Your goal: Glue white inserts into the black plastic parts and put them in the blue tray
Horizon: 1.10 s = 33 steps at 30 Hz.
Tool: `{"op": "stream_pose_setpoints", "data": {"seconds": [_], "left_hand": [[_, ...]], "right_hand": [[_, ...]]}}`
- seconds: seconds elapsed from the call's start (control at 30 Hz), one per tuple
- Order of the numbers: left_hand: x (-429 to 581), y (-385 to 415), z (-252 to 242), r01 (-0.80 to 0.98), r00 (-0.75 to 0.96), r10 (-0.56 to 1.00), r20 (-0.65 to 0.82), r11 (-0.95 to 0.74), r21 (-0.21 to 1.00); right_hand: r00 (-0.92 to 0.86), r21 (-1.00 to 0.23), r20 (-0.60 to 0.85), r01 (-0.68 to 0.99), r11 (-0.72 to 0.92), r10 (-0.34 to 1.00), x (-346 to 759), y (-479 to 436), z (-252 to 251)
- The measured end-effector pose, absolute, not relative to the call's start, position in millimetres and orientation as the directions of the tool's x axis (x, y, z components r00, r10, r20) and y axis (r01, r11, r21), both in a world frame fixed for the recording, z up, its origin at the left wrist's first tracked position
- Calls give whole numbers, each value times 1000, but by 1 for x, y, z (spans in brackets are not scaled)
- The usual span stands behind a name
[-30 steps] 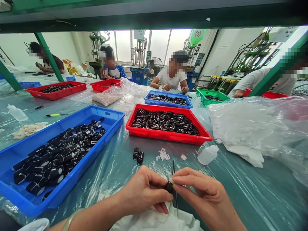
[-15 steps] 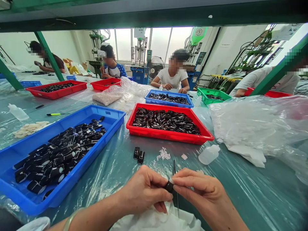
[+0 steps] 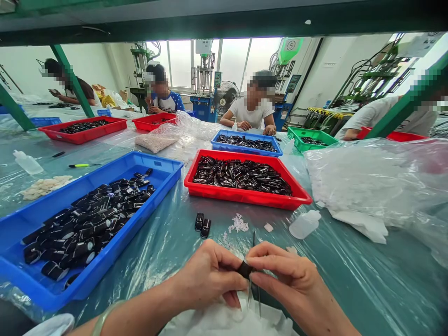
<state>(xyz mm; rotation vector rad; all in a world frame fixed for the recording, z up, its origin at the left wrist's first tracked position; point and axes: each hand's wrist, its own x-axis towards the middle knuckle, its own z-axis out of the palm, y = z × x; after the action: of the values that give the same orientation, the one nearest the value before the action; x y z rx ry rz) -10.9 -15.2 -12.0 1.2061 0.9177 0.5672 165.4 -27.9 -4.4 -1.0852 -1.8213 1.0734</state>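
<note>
My left hand [image 3: 213, 275] is closed, with thumb and forefinger pinching a small black plastic part [image 3: 244, 269]. From the other side, the thumb and fingertips of my right hand [image 3: 285, 275] are closed on the same part. Slim metal tweezers [image 3: 259, 303] run past the right fingers, points away from me; how they are held is partly hidden. Beneath the hands lies a crumpled white cloth or paper [image 3: 224, 322]. Two black parts [image 3: 202, 225] rest side by side on the plastic-covered table, left of small white scraps [image 3: 238, 223].
A blue tray [image 3: 159, 163] of black parts stands at left, a red tray [image 3: 245, 199] of them ahead. A white squeeze bottle [image 3: 305, 225] lies on the right, by a clear plastic bag [image 3: 378, 182]. Several co-workers sit across the table. A green beam [image 3: 224, 30] crosses overhead.
The right fingers have shifted slightly left over the black part. A white bit that showed at their tips is now out of sight. The left hand keeps its pinch.
</note>
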Motion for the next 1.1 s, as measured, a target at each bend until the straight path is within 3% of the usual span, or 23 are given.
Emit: {"op": "stream_pose_setpoints", "data": {"seconds": [0.27, 0.37, 0.53, 0.73, 1.1], "left_hand": [[-9, -12, -14, 66, 546, 753, -367, 399, 915], [-10, -10, -9, 26, 522, 775, -357, 404, 914], [-17, -3, 0, -99, 375, 868, -324, 386, 917], [-27, 2, 7, -285, 249, 928, -278, 345, 894], [-27, 0, 5, -336, 316, 919, -236, 341, 878]], "right_hand": [[-328, -940, 148, 248, 236, 933, 164, -27, -9], [-245, -921, 198, 285, 266, 949, 166, -24, -13], [-244, -716, 346, 555, 423, 906, 166, -17, -20], [-403, -575, 335, 628, 523, 852, 151, -6, -25], [-484, -309, 270, 775, 551, 833, 137, 9, -39]]}}
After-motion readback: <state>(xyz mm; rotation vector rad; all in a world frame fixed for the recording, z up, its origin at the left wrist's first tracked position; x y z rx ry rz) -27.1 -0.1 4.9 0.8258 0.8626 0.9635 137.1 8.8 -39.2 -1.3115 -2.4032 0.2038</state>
